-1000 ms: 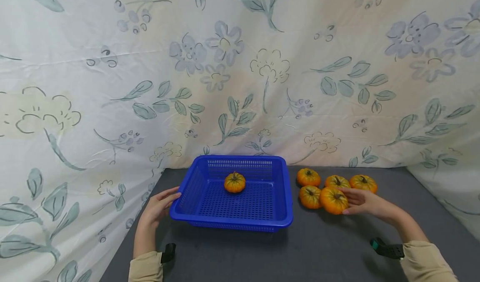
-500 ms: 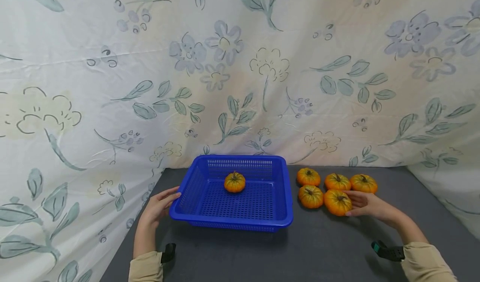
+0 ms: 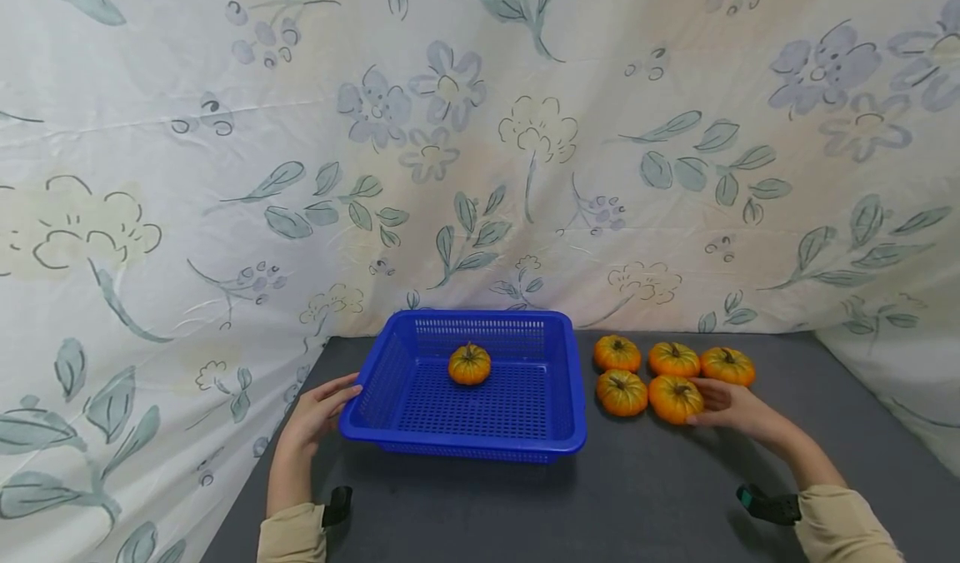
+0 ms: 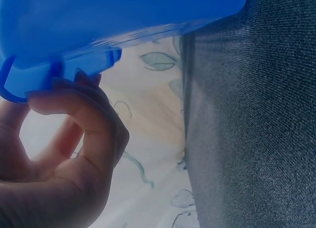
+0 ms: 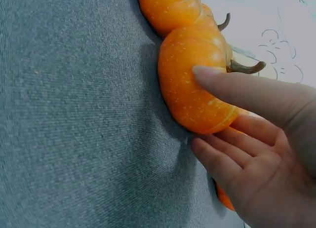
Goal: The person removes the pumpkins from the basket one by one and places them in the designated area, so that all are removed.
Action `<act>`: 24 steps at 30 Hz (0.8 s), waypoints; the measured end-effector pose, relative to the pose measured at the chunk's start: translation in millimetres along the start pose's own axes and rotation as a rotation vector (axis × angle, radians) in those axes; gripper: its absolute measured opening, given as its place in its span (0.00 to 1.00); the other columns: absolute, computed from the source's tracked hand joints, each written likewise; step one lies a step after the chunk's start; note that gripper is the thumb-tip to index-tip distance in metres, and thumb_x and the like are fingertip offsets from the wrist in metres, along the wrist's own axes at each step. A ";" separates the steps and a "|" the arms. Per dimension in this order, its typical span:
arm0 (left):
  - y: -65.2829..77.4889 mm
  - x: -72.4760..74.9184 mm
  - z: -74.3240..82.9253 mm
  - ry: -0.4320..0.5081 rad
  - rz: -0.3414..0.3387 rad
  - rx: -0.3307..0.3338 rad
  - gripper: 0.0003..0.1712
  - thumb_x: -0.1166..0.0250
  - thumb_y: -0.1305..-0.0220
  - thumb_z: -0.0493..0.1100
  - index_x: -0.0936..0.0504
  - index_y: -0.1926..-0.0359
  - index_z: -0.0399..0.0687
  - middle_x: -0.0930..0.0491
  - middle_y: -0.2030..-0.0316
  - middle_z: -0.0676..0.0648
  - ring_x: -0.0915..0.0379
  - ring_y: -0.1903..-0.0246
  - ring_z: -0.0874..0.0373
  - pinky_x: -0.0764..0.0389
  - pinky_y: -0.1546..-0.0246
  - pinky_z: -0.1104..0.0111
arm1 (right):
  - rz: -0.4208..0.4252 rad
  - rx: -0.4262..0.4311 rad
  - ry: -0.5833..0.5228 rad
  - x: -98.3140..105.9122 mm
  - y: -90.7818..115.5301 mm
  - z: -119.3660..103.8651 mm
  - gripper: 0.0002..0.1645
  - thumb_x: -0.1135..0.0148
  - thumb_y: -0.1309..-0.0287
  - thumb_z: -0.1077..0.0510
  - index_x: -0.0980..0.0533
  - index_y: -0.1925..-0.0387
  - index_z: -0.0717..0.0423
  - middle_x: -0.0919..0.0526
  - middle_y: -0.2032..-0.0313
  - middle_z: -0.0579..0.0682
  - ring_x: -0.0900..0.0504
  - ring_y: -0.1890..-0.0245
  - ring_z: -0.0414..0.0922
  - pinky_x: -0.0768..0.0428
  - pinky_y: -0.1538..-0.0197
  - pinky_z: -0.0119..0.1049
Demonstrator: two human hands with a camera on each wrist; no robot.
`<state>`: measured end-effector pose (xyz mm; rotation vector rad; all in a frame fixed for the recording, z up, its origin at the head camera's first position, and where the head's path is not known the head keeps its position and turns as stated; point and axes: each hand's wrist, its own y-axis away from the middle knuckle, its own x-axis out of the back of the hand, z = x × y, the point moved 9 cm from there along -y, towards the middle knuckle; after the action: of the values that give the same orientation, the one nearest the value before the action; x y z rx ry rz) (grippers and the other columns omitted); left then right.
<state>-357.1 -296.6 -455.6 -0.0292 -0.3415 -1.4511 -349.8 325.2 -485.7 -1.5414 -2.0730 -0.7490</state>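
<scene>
My left hand [image 3: 318,417] grips the left rim of a blue perforated plastic basket [image 3: 480,445], fingers curled at the rim [image 4: 74,70]. One small orange pumpkin [image 3: 469,365] sits inside, toward the back. To the basket's right, my right hand [image 3: 727,405] is at the right side of another small pumpkin [image 3: 675,400]. Its thumb [image 5: 232,85] touches that pumpkin's front, while the other fingers [image 5: 222,154] lie fairly straight along its side. The pumpkin appears to rest on the dark cloth.
Several more pumpkins stand close by: one to the left [image 3: 622,393], the others in a back row [image 3: 674,360]. Dark grey cloth [image 3: 480,513] covers the table. A floral curtain [image 3: 465,246] hangs right behind the table.
The pumpkin at my right hand came down from a raised position, shifted slightly right, then moved a little back. My left hand and the basket have stayed still.
</scene>
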 end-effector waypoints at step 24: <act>-0.8 0.4 0.8 0.015 0.001 0.000 0.38 0.32 0.38 0.54 0.31 0.32 0.43 0.23 0.41 0.45 0.20 0.56 0.64 0.17 0.57 0.67 | 0.113 0.033 -0.005 15.1 -14.8 -58.6 0.52 0.39 0.38 0.39 0.48 0.27 0.68 0.43 0.29 0.71 0.43 0.30 0.69 0.32 0.37 0.63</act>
<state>-358.0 -296.9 -454.9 -0.0185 -0.3297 -1.4499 -366.2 294.1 -434.3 -1.6285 -1.9734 -0.6674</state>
